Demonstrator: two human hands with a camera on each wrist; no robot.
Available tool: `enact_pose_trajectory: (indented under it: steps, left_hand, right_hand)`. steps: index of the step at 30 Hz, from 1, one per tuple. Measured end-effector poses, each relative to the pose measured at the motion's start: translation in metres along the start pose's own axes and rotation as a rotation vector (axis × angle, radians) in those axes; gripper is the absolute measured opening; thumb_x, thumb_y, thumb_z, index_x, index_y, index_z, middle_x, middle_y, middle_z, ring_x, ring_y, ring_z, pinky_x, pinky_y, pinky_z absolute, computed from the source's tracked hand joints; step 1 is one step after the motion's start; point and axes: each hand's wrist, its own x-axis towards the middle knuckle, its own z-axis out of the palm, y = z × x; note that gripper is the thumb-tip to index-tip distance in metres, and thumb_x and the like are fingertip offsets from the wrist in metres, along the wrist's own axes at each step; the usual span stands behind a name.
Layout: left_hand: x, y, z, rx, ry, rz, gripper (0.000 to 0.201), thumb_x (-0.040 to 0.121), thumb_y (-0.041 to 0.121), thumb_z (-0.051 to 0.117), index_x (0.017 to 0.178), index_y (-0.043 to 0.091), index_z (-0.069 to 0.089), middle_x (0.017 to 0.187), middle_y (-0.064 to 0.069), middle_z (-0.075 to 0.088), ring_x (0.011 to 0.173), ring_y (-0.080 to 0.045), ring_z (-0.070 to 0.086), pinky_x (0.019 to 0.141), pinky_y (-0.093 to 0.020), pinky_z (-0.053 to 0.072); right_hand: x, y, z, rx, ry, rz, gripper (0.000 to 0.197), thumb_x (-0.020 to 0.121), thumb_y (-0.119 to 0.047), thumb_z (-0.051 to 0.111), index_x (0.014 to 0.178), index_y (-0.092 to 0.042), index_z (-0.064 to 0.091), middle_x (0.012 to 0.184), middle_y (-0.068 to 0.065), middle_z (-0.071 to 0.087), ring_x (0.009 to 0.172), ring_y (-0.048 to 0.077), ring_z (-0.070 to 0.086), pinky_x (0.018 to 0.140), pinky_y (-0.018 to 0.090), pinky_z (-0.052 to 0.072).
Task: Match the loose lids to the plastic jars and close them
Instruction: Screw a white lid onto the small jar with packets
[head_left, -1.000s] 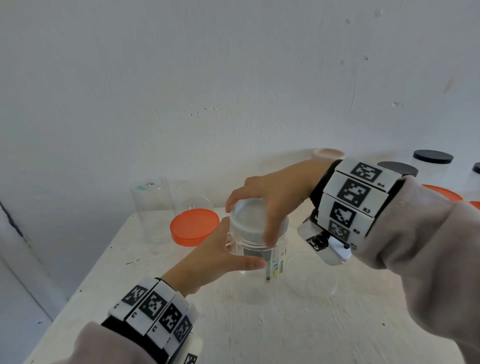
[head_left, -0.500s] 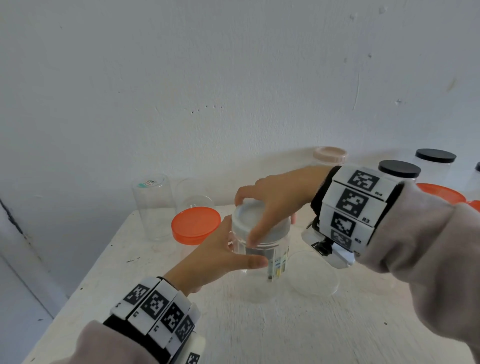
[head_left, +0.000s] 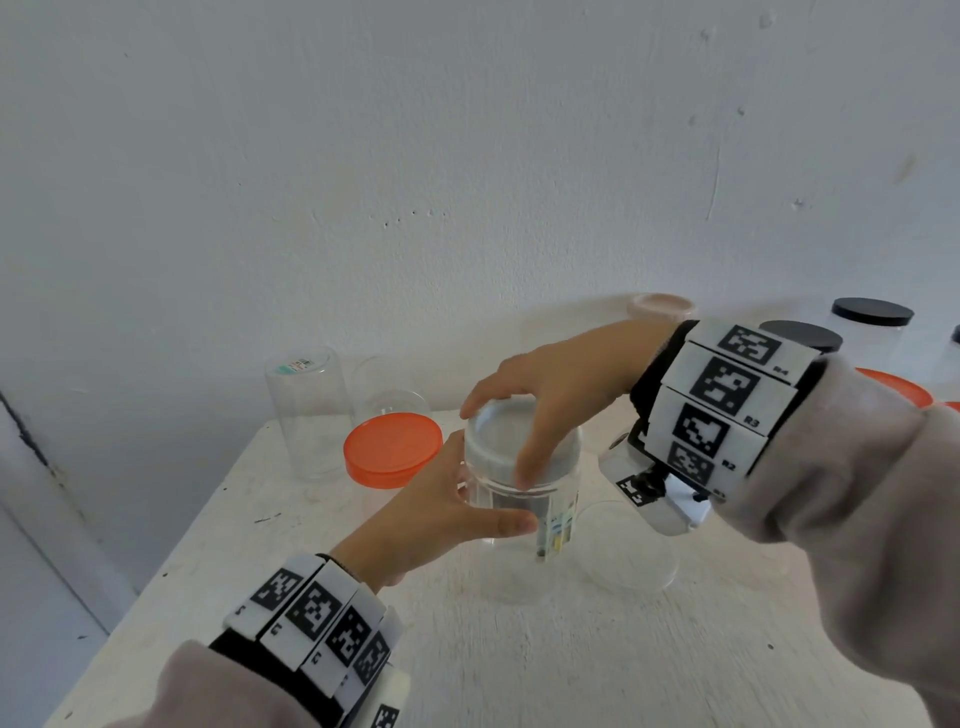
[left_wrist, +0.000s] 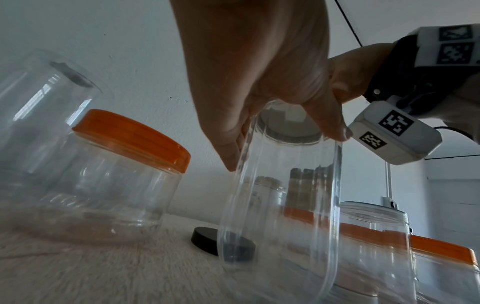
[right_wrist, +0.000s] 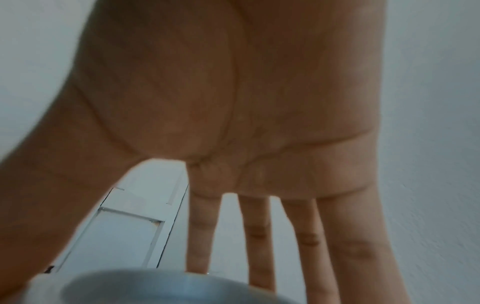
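— On the white table (head_left: 571, 670), near its middle, what stands?
— A clear jar (head_left: 519, 519), upright, with a white lid (head_left: 498, 441) on its mouth.
— And the hands?
— The left hand (head_left: 436, 514) wraps the jar's body from the left, thumb across the near side. The right hand (head_left: 561, 384) comes over from the right, fingers and thumb curled around the lid's rim.
— Seen from the left wrist?
— The jar (left_wrist: 283, 205) fills the view; the left hand (left_wrist: 259, 67) clasps it near the top.
— What else is about?
— Just left, an orange-lidded jar (head_left: 392, 449). Beyond it, far left, an upturned clear jar (head_left: 309, 410). Just right of the held jar lies a clear lid (head_left: 628, 551). Far right stand black-lidded jars (head_left: 872, 322). A loose black lid (left_wrist: 207, 240) lies behind the held jar.
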Motion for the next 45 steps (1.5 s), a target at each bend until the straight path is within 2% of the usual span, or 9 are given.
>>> enact_pose_trajectory:
  steps: [4,10,17,25,31,34,39,41,45]
  left_hand:
    - [-0.001,0.0,-0.001,0.011,-0.01,-0.004,0.092,0.067,0.029,0.087,0.14,0.041,0.032,0.133,0.016,0.055,0.127,-0.006,0.048,0.107,-0.034,0.041]
    - [0.0,-0.001,0.0,0.012,0.002,0.005,0.095,0.063,0.032,0.086,0.141,0.04,0.032,0.132,0.016,0.056,0.126,-0.005,0.049,0.103,-0.03,0.043]
    - [0.0,-0.003,0.001,-0.008,0.021,0.019,0.089,0.065,0.028,0.088,0.136,0.042,0.036,0.128,0.019,0.058,0.119,0.003,0.053,0.089,-0.017,0.046]
    - [-0.003,-0.002,0.005,0.008,0.078,0.025,0.088,0.061,0.033,0.089,0.133,0.043,0.039,0.127,0.017,0.058,0.12,-0.004,0.054,0.101,-0.034,0.048]
    - [-0.002,-0.004,0.006,0.022,0.096,0.053,0.081,0.065,0.026,0.089,0.127,0.047,0.042,0.123,0.022,0.06,0.115,0.001,0.056,0.093,-0.021,0.049]
    - [-0.003,-0.003,0.005,0.032,0.074,0.073,0.08,0.068,0.027,0.087,0.127,0.051,0.039,0.126,0.024,0.057,0.118,0.003,0.053,0.096,-0.021,0.045]
    - [-0.004,0.003,-0.008,0.166,-0.01,0.097,0.081,0.068,0.042,0.084,0.133,0.048,0.036,0.131,0.029,0.051,0.119,0.014,0.047,0.096,-0.007,0.039]
    - [-0.001,0.009,-0.025,0.257,-0.04,0.113,0.084,0.064,0.053,0.082,0.136,0.044,0.039,0.134,0.029,0.049,0.122,0.015,0.044,0.103,-0.009,0.037]
    - [0.009,0.019,-0.076,0.365,0.153,0.142,0.074,0.051,0.078,0.072,0.117,0.051,0.053,0.125,0.033,0.055,0.117,0.011,0.052,0.1,-0.015,0.04]
  right_hand:
    - [0.004,-0.002,0.006,-0.072,0.076,0.077,0.075,0.064,-0.076,0.066,0.128,-0.049,0.037,0.114,-0.01,0.048,0.078,0.018,0.067,0.065,0.027,0.049]
    - [0.002,0.006,0.012,-0.003,0.088,0.024,0.087,0.067,-0.07,0.069,0.139,-0.05,0.025,0.13,-0.013,0.04,0.116,0.015,0.047,0.091,0.033,0.043]
    - [-0.004,0.019,0.04,0.191,0.275,-0.076,0.079,0.075,-0.062,0.067,0.142,-0.048,0.028,0.128,-0.02,0.037,0.119,0.006,0.032,0.099,0.032,0.036]
    - [0.001,0.015,0.074,0.326,0.536,-0.11,0.072,0.081,-0.057,0.063,0.144,-0.041,0.033,0.127,-0.018,0.038,0.113,0.005,0.025,0.093,0.024,0.03]
    - [0.003,0.009,0.088,0.309,0.68,-0.065,0.073,0.079,-0.063,0.059,0.143,-0.037,0.037,0.131,-0.02,0.039,0.11,0.009,0.028,0.093,0.022,0.026]
    - [0.004,0.007,0.091,0.317,0.717,-0.047,0.072,0.077,-0.062,0.059,0.142,-0.038,0.038,0.133,-0.021,0.038,0.111,0.008,0.028,0.095,0.021,0.026]
    - [-0.001,0.008,0.094,0.368,0.698,-0.029,0.079,0.073,-0.067,0.055,0.144,-0.041,0.034,0.143,-0.02,0.029,0.124,0.007,0.024,0.103,0.022,0.024]
    - [-0.006,0.013,0.092,0.374,0.636,-0.051,0.078,0.076,-0.065,0.058,0.145,-0.043,0.029,0.144,-0.021,0.025,0.127,0.005,0.022,0.1,0.02,0.023]
    - [-0.021,0.03,0.08,0.455,0.53,-0.111,0.079,0.075,-0.052,0.072,0.142,-0.046,0.031,0.128,-0.03,0.031,0.122,-0.007,0.029,0.097,0.015,0.03]
